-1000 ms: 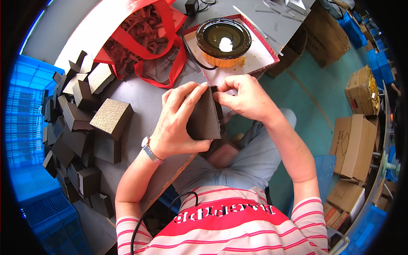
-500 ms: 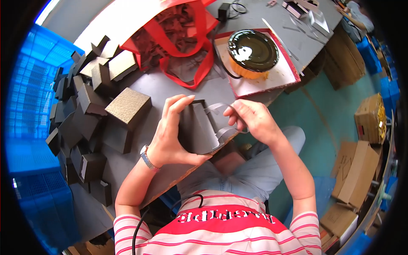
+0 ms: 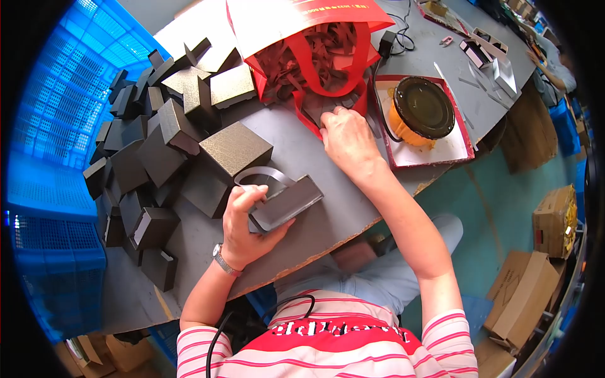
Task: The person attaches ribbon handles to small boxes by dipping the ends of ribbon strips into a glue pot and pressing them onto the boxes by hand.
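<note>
My left hand (image 3: 242, 230) is closed around a small dark grey box part (image 3: 288, 205), tilted above the table. A loop of grey ribbon (image 3: 268, 171) stands up from its far side. My right hand (image 3: 348, 140) reaches to the mouth of a red bag (image 3: 302, 34), beside its red strap. Its fingers are bent down over some clear, flat pieces (image 3: 343, 101) on the table; what the fingertips hold, if anything, is hidden. Shredded dark red strips (image 3: 321, 57) fill the bag. Close to my left hand sits a box with a gold-flecked top (image 3: 236, 148).
Black boxes (image 3: 148, 160) pile up at the left, before blue plastic crates (image 3: 60, 113). An orange pot with a dark round top (image 3: 423, 108) stands in a red-rimmed tray (image 3: 463, 157). Cartons (image 3: 520, 302) lie on the floor at right. Another person (image 3: 558, 72) sits at far right.
My right hand has let go of the grey ribbon and moved up to the red bag. My left hand has turned the box part and shifted it left. The camera view has shifted.
</note>
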{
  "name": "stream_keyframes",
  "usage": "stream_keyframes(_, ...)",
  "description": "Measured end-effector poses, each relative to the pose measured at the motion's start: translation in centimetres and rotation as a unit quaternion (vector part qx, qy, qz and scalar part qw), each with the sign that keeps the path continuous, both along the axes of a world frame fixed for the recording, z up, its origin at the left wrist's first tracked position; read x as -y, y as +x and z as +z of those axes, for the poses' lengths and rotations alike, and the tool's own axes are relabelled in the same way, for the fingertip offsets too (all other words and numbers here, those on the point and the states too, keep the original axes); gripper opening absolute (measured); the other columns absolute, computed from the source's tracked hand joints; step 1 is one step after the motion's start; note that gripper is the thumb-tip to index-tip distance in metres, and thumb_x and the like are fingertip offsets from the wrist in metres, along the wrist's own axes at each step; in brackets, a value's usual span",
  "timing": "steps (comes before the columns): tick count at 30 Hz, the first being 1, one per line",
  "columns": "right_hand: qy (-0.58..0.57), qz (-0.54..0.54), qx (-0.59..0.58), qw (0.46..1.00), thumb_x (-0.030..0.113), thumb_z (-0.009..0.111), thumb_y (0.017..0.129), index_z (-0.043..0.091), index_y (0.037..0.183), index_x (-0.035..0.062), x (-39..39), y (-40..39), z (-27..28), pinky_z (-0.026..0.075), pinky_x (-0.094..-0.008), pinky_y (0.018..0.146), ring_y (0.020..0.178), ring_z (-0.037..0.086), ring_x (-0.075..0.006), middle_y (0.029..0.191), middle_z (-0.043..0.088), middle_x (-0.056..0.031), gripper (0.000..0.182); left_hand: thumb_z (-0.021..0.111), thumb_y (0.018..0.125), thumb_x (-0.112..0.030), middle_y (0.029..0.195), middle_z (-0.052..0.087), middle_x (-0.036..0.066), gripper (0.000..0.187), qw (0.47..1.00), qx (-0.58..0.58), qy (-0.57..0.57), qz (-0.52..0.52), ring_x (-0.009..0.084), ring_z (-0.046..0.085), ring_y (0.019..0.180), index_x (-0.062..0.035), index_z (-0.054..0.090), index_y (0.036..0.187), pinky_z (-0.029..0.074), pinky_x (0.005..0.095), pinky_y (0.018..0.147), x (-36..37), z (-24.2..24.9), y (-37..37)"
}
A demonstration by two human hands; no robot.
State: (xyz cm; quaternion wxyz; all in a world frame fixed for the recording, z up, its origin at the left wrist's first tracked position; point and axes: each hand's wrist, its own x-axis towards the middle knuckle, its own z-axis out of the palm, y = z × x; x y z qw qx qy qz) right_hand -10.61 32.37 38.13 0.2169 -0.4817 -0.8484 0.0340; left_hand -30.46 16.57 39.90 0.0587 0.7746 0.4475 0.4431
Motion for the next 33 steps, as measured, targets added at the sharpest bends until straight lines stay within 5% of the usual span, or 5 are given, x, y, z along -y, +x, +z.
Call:
stream_keyframes(9, 0.019, 0.123, -0.304, 0.944, 0.005, 0.069, 0.082, 0.064, 0.088, 0.0056, 4.1, 1.9, 3.5, 0.049, -0.0407, 0.075, 0.08, 0.06, -0.03, 0.083, 0.066, -0.0081, 0.008, 0.093, 0.05, -0.024, 0.114, 0.05, 0.016, 0.086, 0.992, -0.062, -0.111, 0.002, 0.0275, 0.053, 0.1, -0.0099, 0.054, 0.126, 0.049, 0.0371, 0.079, 0.5, 1.8, -0.7)
stream_keyframes(14, -0.03, 0.182, -0.041, 0.982, 0.009, 0.071, 0.084, 0.066, 0.091, 0.0034, 6.7, 4.6, 2.2, 0.05, -0.0389, 0.075, 0.081, 0.06, -0.0298, 0.082, 0.063, -0.0091, 0.011, 0.092, 0.055, -0.025, 0.14, 0.042, 0.023, 0.088, 0.983, 0.045, -0.104, -0.144, 0.0399, 0.046, 0.127, -0.0083, 0.049, 0.13, 0.044, 0.0475, 0.101, -0.6, 1.7, 0.1)
stream_keyframes(18, -0.09, 0.187, -0.106, 0.972, 0.005, 0.067, 0.084, 0.066, 0.095, 0.0015, 6.6, 5.3, 2.6, 0.052, -0.0406, 0.077, 0.084, 0.061, -0.0307, 0.089, 0.064, -0.0116, 0.011, 0.084, 0.06, -0.018, 0.139, 0.048, 0.021, 0.084, 0.972, -0.044, -0.115, -0.2, 0.0401, 0.047, 0.128, -0.0097, 0.047, 0.136, 0.038, 0.0516, 0.105, -1.7, 1.9, 1.4)
stream_keyframes(28, -0.01, 0.165, -0.165, 0.972, -0.002, 0.066, 0.079, 0.068, 0.1, 0.0018, 7.8, 5.2, 3.3, 0.052, -0.0394, 0.083, 0.092, 0.063, -0.0319, 0.095, 0.067, -0.0121, 0.021, 0.074, 0.065, -0.012, 0.138, 0.05, 0.011, 0.072, 0.958, -0.261, -0.121, 0.003, 0.0301, 0.042, 0.134, -0.0092, 0.054, 0.134, 0.031, 0.0489, 0.109, -1.0, 2.5, 1.0)
stream_keyframes(33, 0.088, 0.048, -0.017, 0.995, 0.001, 0.065, 0.078, 0.067, 0.11, -0.0003, 7.1, 8.3, 0.6, 0.05, -0.0406, 0.099, 0.113, 0.06, -0.0313, 0.109, 0.069, -0.0133, 0.033, 0.082, 0.068, -0.026, 0.131, 0.051, 0.013, 0.07, 0.959, -0.228, -0.166, -0.036, 0.0352, 0.045, 0.128, -0.0112, 0.055, 0.131, 0.035, 0.0471, 0.105, -1.1, 5.1, 1.0)
